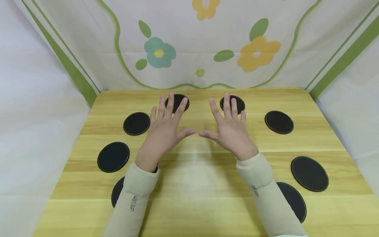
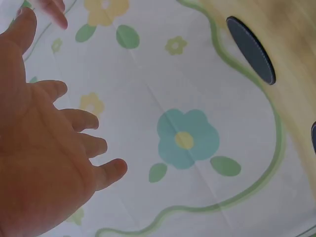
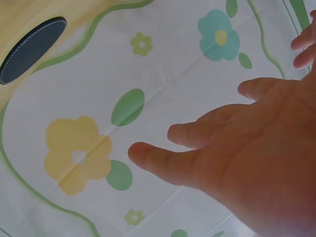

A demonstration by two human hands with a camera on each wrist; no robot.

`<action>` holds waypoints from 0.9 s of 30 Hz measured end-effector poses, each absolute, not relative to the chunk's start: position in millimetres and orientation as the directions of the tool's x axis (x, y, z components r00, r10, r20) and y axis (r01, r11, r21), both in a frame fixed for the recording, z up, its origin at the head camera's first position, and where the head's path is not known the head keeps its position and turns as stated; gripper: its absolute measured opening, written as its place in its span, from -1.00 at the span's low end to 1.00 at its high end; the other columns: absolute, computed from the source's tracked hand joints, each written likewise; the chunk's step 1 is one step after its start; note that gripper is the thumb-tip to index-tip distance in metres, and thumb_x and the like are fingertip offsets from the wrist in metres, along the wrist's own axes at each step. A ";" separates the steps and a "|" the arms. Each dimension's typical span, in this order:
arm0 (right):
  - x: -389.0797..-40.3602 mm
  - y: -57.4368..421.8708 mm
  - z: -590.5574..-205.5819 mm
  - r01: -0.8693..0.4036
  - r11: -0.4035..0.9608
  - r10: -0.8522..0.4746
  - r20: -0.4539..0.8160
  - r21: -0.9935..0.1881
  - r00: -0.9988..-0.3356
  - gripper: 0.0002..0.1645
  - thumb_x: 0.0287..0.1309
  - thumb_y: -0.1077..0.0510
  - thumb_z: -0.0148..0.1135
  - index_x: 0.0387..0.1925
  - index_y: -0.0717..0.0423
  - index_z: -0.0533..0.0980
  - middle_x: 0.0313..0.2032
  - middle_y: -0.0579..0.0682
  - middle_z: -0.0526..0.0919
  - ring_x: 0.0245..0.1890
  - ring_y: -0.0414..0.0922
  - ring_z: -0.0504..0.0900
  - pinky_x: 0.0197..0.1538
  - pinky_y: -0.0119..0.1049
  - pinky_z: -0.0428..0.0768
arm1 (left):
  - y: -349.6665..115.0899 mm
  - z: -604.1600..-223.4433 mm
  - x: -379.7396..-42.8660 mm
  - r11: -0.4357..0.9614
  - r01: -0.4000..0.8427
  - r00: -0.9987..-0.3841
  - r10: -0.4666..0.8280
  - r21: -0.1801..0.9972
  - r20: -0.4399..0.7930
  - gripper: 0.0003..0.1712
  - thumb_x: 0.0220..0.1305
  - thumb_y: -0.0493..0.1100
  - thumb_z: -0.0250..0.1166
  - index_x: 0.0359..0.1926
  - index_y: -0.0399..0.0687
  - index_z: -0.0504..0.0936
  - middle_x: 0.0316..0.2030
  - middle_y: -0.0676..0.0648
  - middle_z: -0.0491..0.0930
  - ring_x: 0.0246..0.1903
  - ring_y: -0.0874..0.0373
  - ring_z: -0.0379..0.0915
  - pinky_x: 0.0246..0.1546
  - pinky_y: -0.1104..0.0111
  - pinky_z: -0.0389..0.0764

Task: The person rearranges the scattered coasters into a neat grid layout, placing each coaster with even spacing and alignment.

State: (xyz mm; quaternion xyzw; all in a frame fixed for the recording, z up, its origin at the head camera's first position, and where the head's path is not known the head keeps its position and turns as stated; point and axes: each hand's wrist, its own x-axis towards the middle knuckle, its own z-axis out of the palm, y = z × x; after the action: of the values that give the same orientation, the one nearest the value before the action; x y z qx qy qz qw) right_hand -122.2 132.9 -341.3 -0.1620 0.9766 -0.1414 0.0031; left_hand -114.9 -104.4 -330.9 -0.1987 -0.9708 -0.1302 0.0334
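Note:
Both hands are held out over the wooden table with fingers spread and nothing in them. In the head view the left hand [image 1: 164,133] has its fingertips in front of a round black coaster [image 1: 178,104] at the back. The right hand [image 1: 232,133] likewise partly covers another black coaster [image 1: 239,102]. The two thumbs point at each other, a small gap apart. The left wrist view shows the left palm [image 2: 49,153] with its fingers apart; in the right wrist view the right palm [image 3: 237,158] also appears bare.
More black coasters lie around the table [image 1: 195,210]: on the left a coaster [image 1: 137,123] and another coaster [image 1: 113,157], on the right a coaster [image 1: 279,122] and another coaster [image 1: 309,173]. The sleeves partly hide two nearer ones. A flowered cloth [image 1: 189,42] hangs behind the table.

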 end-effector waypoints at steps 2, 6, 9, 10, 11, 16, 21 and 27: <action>-120.9 131.3 -340.2 -0.330 0.904 -0.328 0.052 -0.271 -0.943 0.32 0.14 -0.55 0.15 0.61 -0.27 -0.38 0.49 0.12 -0.71 0.48 0.16 -0.64 0.31 0.54 -0.17 | -108.6 -327.6 -109.3 0.886 0.395 -0.918 0.376 0.241 0.125 0.19 0.31 0.42 0.18 0.61 0.34 -0.44 0.52 -0.05 -0.70 0.49 -0.09 -0.80 0.42 -0.20 -0.38; -119.0 127.0 -336.8 -0.360 0.894 -0.354 0.073 -0.266 -0.933 0.32 0.14 -0.55 0.17 0.61 -0.29 -0.37 0.49 0.10 -0.71 0.48 0.14 -0.63 0.34 0.49 -0.15 | -119.7 -323.9 -98.7 0.877 0.408 -0.913 0.387 0.252 0.133 0.18 0.29 0.42 0.20 0.61 0.35 -0.40 0.55 -0.08 -0.63 0.49 -0.07 -0.79 0.42 -0.21 -0.34; -117.3 122.8 -334.1 -0.381 0.884 -0.373 0.080 -0.270 -0.924 0.31 0.13 -0.55 0.17 0.61 -0.31 -0.37 0.49 0.11 -0.70 0.49 0.11 -0.63 0.37 0.44 -0.16 | -132.0 -324.6 -91.1 0.868 0.415 -0.910 0.397 0.272 0.121 0.16 0.30 0.40 0.21 0.62 0.35 -0.36 0.57 -0.12 -0.55 0.49 -0.05 -0.79 0.41 -0.22 -0.32; -116.4 121.2 -333.4 -0.389 0.881 -0.381 0.084 -0.269 -0.921 0.31 0.13 -0.55 0.17 0.61 -0.31 -0.36 0.50 0.13 -0.68 0.49 0.11 -0.62 0.38 0.42 -0.16 | -136.6 -325.2 -88.3 0.866 0.416 -0.909 0.399 0.279 0.116 0.15 0.30 0.40 0.21 0.62 0.35 -0.34 0.57 -0.13 -0.52 0.49 -0.03 -0.79 0.42 -0.22 -0.31; -115.2 119.6 -332.8 -0.398 0.878 -0.388 0.090 -0.268 -0.917 0.31 0.13 -0.55 0.17 0.62 -0.29 -0.35 0.51 0.16 -0.65 0.50 0.12 -0.60 0.39 0.42 -0.15 | -141.6 -326.7 -85.9 0.864 0.417 -0.909 0.402 0.281 0.114 0.15 0.31 0.39 0.22 0.63 0.34 -0.32 0.57 -0.14 -0.49 0.50 -0.04 -0.77 0.42 -0.22 -0.30; -108.7 108.4 -333.0 -0.466 0.848 -0.447 0.129 -0.255 -0.885 0.29 0.15 -0.53 0.19 0.64 -0.17 -0.23 0.55 0.28 -0.42 0.53 0.21 -0.38 0.38 0.40 -0.02 | -169.7 -335.6 -69.3 0.859 0.410 -0.912 0.393 0.306 0.117 0.12 0.33 0.33 0.25 0.64 0.29 -0.24 0.58 -0.16 -0.44 0.52 -0.06 -0.68 0.41 -0.25 -0.28; -100.8 97.2 -334.7 -0.518 0.809 -0.511 0.103 -0.278 -0.853 0.27 0.15 -0.51 0.20 0.64 -0.12 -0.16 0.56 0.28 -0.22 0.53 0.26 -0.12 0.36 0.35 0.12 | -195.4 -344.9 -49.3 0.860 0.394 -0.919 0.374 0.325 0.124 0.14 0.30 0.24 0.35 0.64 0.27 -0.19 0.59 -0.20 -0.35 0.54 -0.17 -0.49 0.37 -0.30 -0.18; -88.7 83.3 -344.0 -0.581 0.765 -0.580 0.095 -0.279 -0.809 0.16 0.15 -0.45 0.28 0.57 0.04 0.13 0.45 0.38 0.16 0.34 0.35 0.33 0.24 0.28 0.38 | -219.0 -355.4 -33.4 0.856 0.383 -0.922 0.376 0.346 0.090 0.05 0.25 0.13 0.44 0.61 0.05 0.08 0.48 -0.37 0.09 0.28 -0.41 0.27 0.21 -0.30 0.24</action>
State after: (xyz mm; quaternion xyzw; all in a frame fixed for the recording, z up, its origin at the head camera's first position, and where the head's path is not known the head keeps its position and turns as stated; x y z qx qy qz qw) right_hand -88.7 83.3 -344.0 -0.3089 0.9393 -0.1491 -0.0018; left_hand -33.4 -219.0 -355.4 -0.1971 -0.9634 -0.1815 0.0098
